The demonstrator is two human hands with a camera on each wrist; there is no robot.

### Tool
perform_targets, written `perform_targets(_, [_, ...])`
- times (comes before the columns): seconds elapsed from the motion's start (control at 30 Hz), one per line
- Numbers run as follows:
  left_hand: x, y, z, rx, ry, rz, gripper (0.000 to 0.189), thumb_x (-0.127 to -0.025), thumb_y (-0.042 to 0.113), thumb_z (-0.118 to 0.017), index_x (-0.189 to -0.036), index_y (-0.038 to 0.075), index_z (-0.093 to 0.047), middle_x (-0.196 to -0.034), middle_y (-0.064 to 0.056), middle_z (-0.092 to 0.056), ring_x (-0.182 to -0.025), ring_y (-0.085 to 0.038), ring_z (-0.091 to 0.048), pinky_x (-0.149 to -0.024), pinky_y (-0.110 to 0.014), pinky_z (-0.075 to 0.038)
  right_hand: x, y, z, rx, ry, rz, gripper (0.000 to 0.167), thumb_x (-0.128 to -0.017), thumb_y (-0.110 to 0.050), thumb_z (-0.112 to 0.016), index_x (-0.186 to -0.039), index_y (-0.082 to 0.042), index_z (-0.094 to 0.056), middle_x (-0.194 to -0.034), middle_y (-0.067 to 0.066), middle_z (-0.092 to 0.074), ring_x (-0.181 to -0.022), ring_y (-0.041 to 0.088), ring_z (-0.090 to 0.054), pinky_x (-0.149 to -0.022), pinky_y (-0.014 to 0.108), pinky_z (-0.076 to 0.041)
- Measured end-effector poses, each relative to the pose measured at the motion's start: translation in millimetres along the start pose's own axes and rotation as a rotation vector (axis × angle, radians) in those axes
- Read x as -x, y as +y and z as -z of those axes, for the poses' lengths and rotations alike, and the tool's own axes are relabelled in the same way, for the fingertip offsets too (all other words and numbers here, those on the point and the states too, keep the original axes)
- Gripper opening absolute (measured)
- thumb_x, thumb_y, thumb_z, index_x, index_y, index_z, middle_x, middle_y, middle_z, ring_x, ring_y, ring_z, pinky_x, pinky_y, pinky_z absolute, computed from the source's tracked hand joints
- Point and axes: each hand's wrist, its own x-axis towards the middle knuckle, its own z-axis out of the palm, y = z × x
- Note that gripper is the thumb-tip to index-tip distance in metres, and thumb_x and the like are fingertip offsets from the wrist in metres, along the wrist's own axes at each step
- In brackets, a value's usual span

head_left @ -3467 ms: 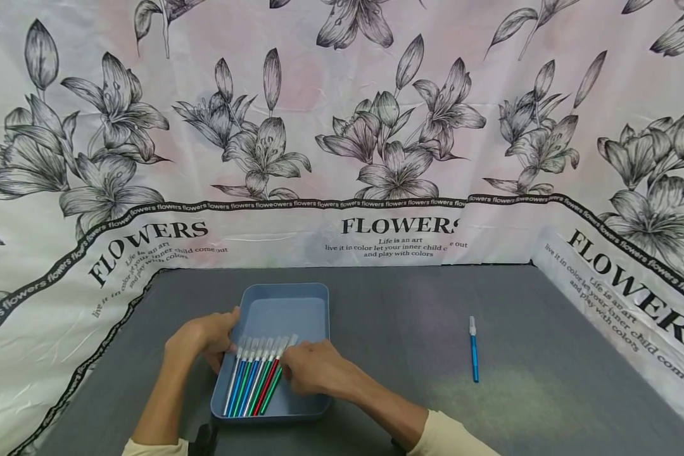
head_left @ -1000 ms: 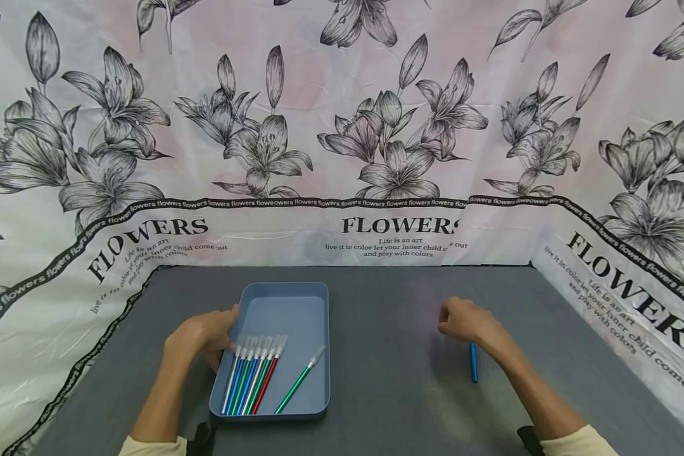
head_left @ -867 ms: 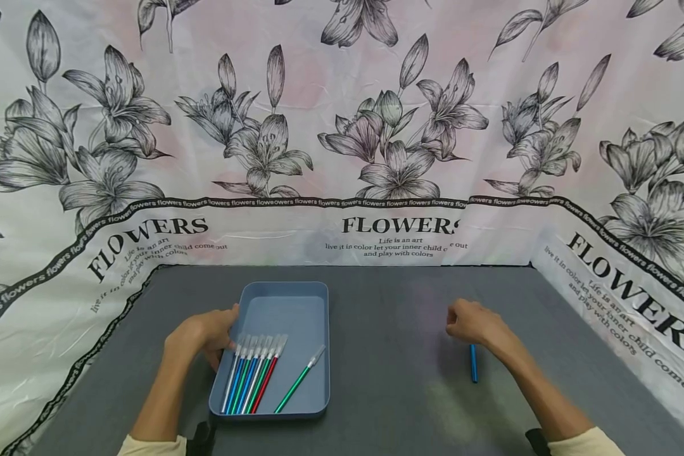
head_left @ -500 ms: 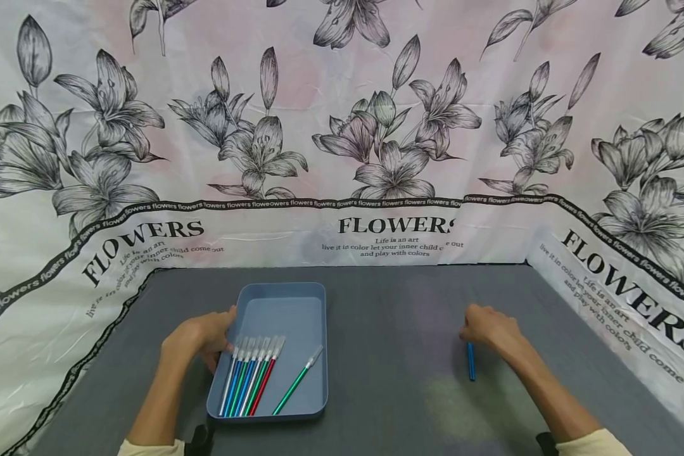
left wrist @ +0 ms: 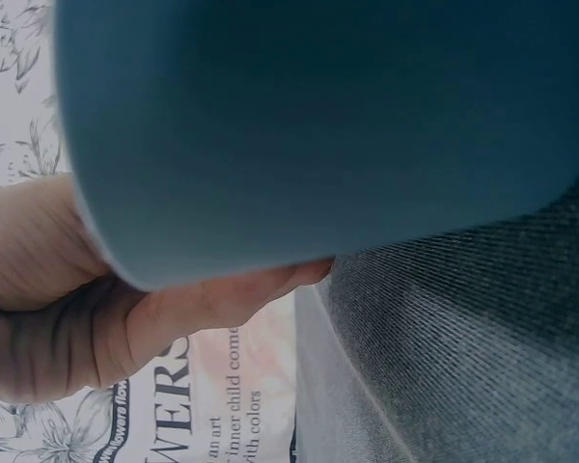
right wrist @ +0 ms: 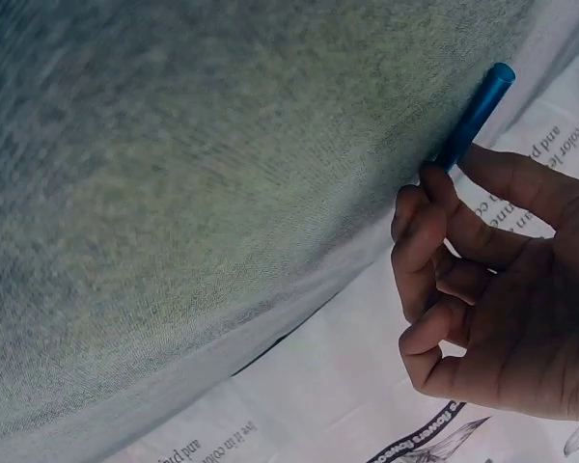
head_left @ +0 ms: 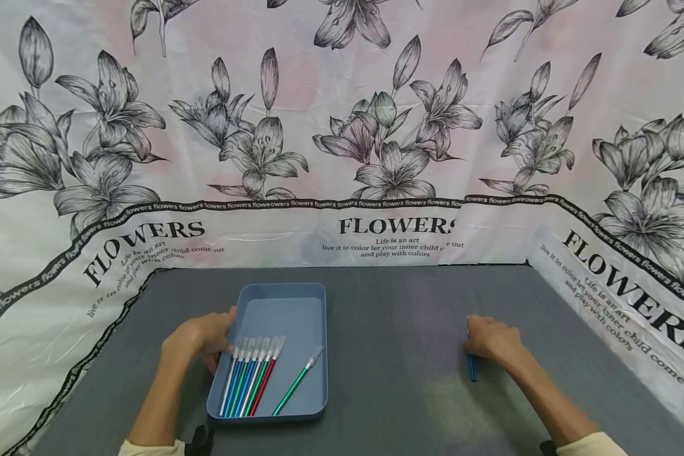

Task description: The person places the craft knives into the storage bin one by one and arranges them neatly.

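Observation:
On the right side of the table, my right hand (head_left: 493, 337) pinches a blue-handled craft knife (right wrist: 478, 116) between thumb and forefinger. Its lower handle end shows; the hand covers most of the capped end in the head view. My left hand (head_left: 199, 337) holds the left wall of a blue-grey tray (head_left: 285, 311); in the left wrist view the tray hides part of that hand. Inside the tray, several craft knives (head_left: 254, 386) with silver, blue, green and red handles and clear caps lie side by side at the left. One green craft knife (head_left: 292, 391) lies apart, slanted, toward the right wall.
A dark grey cloth covers the table (head_left: 387, 354). Behind it and along both sides hangs a white and pink floral sheet (head_left: 285, 234) with printed lettering. Bare tabletop lies between the tray and my right hand.
My right hand has left the green craft knife in the tray, moved right, and come down onto the blue one, which it now pinches. The left hand stays at the tray.

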Motion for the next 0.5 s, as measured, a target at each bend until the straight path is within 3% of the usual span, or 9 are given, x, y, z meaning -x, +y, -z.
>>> perform_targets(0.1, [0.4,0.1,1.0,-0.001,-0.001,-0.003,0.093,-0.099,-0.001,-0.067,-0.162,-0.012,0.0,-0.124,-0.039,-0.066,-0.073,-0.023,-0.077,-0.099,-0.053,-0.059,0.8,-1.3,-0.4,-0.003,0.01,0.005,0.008,-0.095,-0.008,-0.059,-0.091,-0.001,-0.059,-0.086,0.015,-0.06,-0.076,0.029,-0.053,-0.079,0.057,-0.045])
perform_targets(0.17, [0.7,0.2,1.6,-0.004,-0.001,-0.01,0.093,-0.099,-0.001,-0.066,-0.162,-0.012,0.0,-0.125,-0.04,-0.065,-0.073,-0.023,-0.077,-0.098,-0.053,-0.059,1.3,-2.1,-0.2,-0.018,0.014,0.009,0.011,-0.096,-0.007,-0.058,-0.085,-0.004,-0.056,-0.081,0.012,-0.056,-0.073,0.027,-0.05,-0.076,0.053,-0.042])
perform_targets(0.3, [1.0,0.3,2.0,-0.012,0.009,-0.012,0.091,-0.099,0.0,-0.066,-0.162,-0.012,-0.001,-0.136,-0.044,-0.057,-0.073,-0.023,-0.077,-0.104,-0.057,-0.054,3.6,-3.1,-0.8,-0.047,0.017,0.018,0.012,-0.095,-0.006,-0.058,-0.084,-0.005,-0.055,-0.082,0.012,-0.055,-0.074,0.027,-0.048,-0.076,0.051,-0.039])
perform_targets(0.5, [0.0,0.7,-0.1,-0.003,0.01,0.004,0.095,-0.097,-0.001,-0.068,-0.162,-0.012,0.0,-0.137,-0.046,-0.055,-0.075,-0.024,-0.077,-0.093,-0.05,-0.061,9.8,-4.7,-0.7,-0.08,0.067,0.025,0.013,-0.092,-0.008,-0.06,-0.081,-0.005,-0.053,-0.077,0.01,-0.052,-0.07,0.025,-0.046,-0.071,0.046,-0.038])
